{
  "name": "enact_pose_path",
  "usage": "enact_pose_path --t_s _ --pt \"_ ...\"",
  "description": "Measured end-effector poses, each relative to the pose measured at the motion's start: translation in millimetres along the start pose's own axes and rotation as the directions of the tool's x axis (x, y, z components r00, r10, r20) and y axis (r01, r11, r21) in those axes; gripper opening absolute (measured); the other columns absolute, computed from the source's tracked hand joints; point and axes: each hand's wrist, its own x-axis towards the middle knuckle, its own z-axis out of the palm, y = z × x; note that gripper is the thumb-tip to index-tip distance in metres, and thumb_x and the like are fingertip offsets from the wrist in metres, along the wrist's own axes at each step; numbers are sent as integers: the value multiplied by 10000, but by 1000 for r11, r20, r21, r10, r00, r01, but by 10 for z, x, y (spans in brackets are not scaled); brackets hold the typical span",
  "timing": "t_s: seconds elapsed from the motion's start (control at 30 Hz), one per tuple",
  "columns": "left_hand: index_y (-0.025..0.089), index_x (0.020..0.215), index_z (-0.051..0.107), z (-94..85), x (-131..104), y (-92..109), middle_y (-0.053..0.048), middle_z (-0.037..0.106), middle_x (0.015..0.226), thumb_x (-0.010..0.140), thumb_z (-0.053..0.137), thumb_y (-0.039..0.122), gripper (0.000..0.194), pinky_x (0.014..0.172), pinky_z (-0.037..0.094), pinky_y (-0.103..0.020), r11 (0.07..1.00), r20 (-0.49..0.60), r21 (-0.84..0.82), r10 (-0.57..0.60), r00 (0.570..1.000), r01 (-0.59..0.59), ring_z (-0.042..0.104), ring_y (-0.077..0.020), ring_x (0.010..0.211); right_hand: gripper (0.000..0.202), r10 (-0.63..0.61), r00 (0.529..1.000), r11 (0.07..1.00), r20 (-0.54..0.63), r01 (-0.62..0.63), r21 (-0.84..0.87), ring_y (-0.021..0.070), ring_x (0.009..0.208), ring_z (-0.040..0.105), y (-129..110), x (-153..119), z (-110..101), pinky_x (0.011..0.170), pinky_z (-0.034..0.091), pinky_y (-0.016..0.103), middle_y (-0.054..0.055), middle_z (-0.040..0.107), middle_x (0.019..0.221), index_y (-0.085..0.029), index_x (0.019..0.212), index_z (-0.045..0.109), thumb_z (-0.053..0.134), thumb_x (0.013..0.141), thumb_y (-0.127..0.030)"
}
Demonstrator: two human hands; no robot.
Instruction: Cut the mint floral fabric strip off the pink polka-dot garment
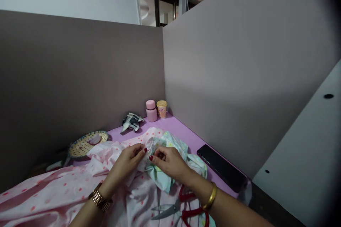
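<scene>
Lilac tabletop (177, 126) stretches beyond both hands; the left hand (131, 158) pinches pink red-dotted cloth (66, 188), the curled right hand (172, 163), grip unclear, sits over mint-green patterned cloth (165, 182).

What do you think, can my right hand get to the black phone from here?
Probably yes: the black phone lies uncovered on the purple tabletop, to the right of your right hand, and only some soft green cloth lies between them.

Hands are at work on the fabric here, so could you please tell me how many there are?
2: the left hand over pink dotted fabric, and the right hand over mint fabric. No others show.
</scene>
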Motion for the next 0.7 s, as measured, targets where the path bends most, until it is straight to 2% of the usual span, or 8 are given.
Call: enact_pose_path --t_s 0.13,0.33,0.43,0.5,0.57,0.63,0.7 --pt "182 775 589 24 -60 107 -3 610 720 810 453 369 234 620 384 -242 998 22 66 22 1000 -23 537 -158 684 219 98 994 988 -50 -91 122 69 440 318 14 60 20 433 204 210 -68 363 463 -179 533 453 545 731 -195" --pt "202 794 601 50 -112 163 -20 644 727 812 456 318 187 591 322 -259 962 -162 269 0 987 44 564 -181 670 244 196 980 905 -9 -178 386 60 386 312 0 143 -65 382 240 181 -89 316 454 -211 572 346 468 780 -248" --pt "203 816 610 88 -110 201 -25 650 715 825 434 336 221 595 331 -261 959 -165 283 17 986 31 576 -184 662 256 202 979 874 30 -194 446 78 387 406 -66 145 -2 382 302 186 -72 393 472 -205 618 397 458 820 -351" --pt "199 830 611 101 -118 233 -24 651 710 845 400 371 272 606 349 -263 966 -155 259 22 988 19 578 -180 654 322 189 980 863 66 -198 464 109 430 504 -97 130 58 396 354 204 -33 484 527 -192 671 458 379 865 -436" --pt "203 885 614 99 -135 248 -27 673 799 843 414 401 284 649 375 -262 975 -146 220 18 989 15 593 -185 719 393 168 982 865 87 -189 464 131 475 558 -104 111 81 408 379 216 2 544 591 -178 728 510 300 894 -466" --pt "211 901 619 89 -153 230 -22 679 858 825 457 405 264 669 388 -258 985 -132 174 5 991 19 593 -189 766 392 144 987 883 71 -160 442 138 504 569 -85 101 43 441 405 234 22 581 647 -169 762 548 306 899 -446" --pt "201 845 620 80 -163 177 -19 662 791 824 459 413 267 632 385 -256 992 -126 126 -15 992 31 574 -185 721 290 123 992 914 -13 -108 390 162 641 594 -49 109 -44 563 453 274 50 615 767 -167 809 572 407 873 -396"
